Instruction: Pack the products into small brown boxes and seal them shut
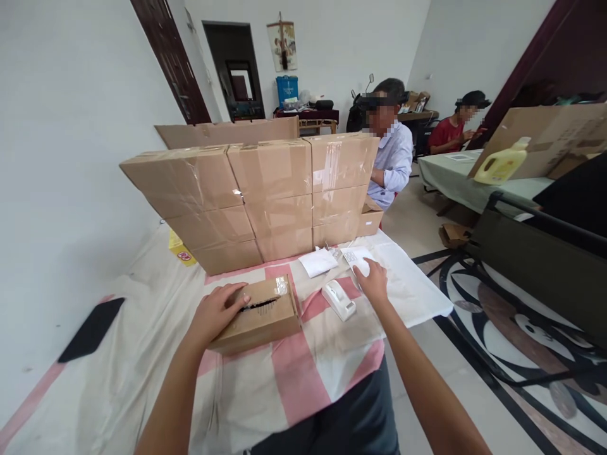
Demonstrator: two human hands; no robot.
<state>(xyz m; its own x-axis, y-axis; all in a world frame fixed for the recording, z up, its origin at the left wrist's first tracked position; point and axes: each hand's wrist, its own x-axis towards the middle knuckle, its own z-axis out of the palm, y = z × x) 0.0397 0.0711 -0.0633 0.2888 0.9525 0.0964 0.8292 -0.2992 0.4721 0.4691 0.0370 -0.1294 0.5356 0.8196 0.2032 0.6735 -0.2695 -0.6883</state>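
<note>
On the cloth-covered table in front of me lies a taped cardboard box with a dark, ragged slit in its top. My left hand rests on the left part of its top, thumb near the slit and fingers spread apart. To the right, my right hand is at a white printed sheet, thumb and fingers closed at its near edge; the exact grip is partly hidden. Between the hands sits a white tape dispenser. A folded white paper lies just beyond it.
Stacked cardboard boxes form a wall across the table's far side. A small open box stands at their right end, and a yellow package at their left. Beyond, a person sits. A folding chair stands at right.
</note>
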